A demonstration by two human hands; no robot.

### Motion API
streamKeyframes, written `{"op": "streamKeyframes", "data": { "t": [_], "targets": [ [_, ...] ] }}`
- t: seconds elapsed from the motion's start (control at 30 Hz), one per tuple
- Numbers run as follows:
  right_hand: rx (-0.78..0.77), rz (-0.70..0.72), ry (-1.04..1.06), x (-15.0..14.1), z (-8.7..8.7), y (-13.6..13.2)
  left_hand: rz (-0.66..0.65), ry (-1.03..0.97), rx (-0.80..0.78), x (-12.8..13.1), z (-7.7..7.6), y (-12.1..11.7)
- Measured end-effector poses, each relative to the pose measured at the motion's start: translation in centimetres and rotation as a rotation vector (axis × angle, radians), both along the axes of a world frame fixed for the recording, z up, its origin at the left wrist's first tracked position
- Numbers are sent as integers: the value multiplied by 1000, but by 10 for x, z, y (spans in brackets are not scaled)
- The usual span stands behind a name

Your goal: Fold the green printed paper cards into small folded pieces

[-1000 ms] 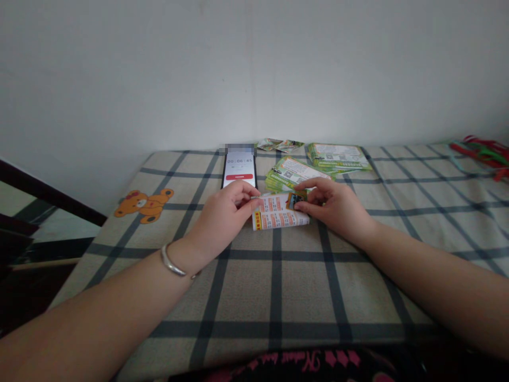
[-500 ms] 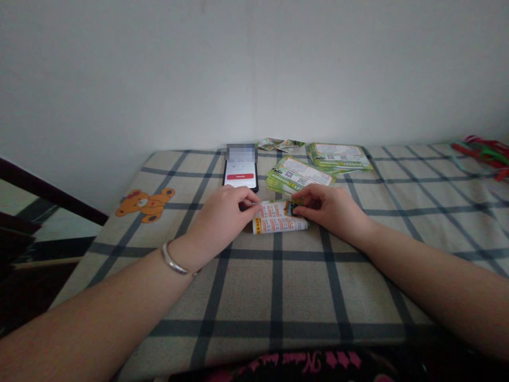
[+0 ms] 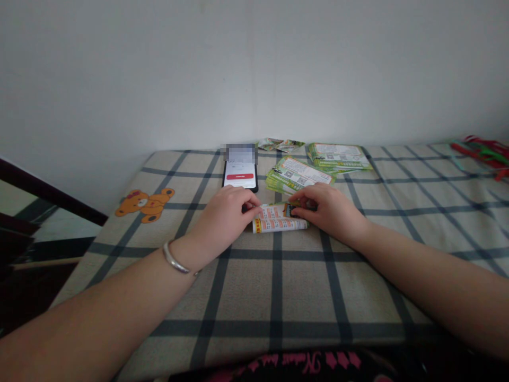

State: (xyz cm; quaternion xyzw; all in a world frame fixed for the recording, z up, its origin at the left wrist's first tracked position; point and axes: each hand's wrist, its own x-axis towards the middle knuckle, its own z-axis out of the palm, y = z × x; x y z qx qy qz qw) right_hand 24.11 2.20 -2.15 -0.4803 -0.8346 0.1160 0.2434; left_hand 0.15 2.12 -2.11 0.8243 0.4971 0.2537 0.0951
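A printed paper leaflet point(image 3: 274, 225), white with orange and yellow print, lies curled over on itself on the checked tablecloth. My left hand point(image 3: 228, 215) pinches its left end between thumb and fingers; a silver bangle is on that wrist. At the far right corner, my right hand point(image 3: 328, 212) is closed on the same paper, thumb and forefinger together. Just beyond, a fanned pile of green and white leaflets point(image 3: 298, 175) lies flat. A phone point(image 3: 239, 175) with a lit screen rests behind my left hand.
Another stack of leaflets point(image 3: 340, 157) lies at the back right, and two small folded papers point(image 3: 280, 144) sit against the wall. Red and green items point(image 3: 487, 155) lie at the far right. A bear picture point(image 3: 145, 205) marks the cloth at left.
My right hand has shifted slightly left along the leaflet's far edge. The leaflet's upper part is curled a little lower; my left hand has barely moved.
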Motion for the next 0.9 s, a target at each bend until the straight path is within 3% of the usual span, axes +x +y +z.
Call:
{"op": "streamKeyframes", "data": {
  "t": [0.37,0.7,0.9],
  "targets": [
    [-59,-20,-43,1,1,6,-21,32,6,1,-1,2],
    [41,21,-66,3,-1,7,2,89,-17,0,1,0],
    [124,223,-39,5,-5,9,-93,139,89,0,-2,0]
  ]
}}
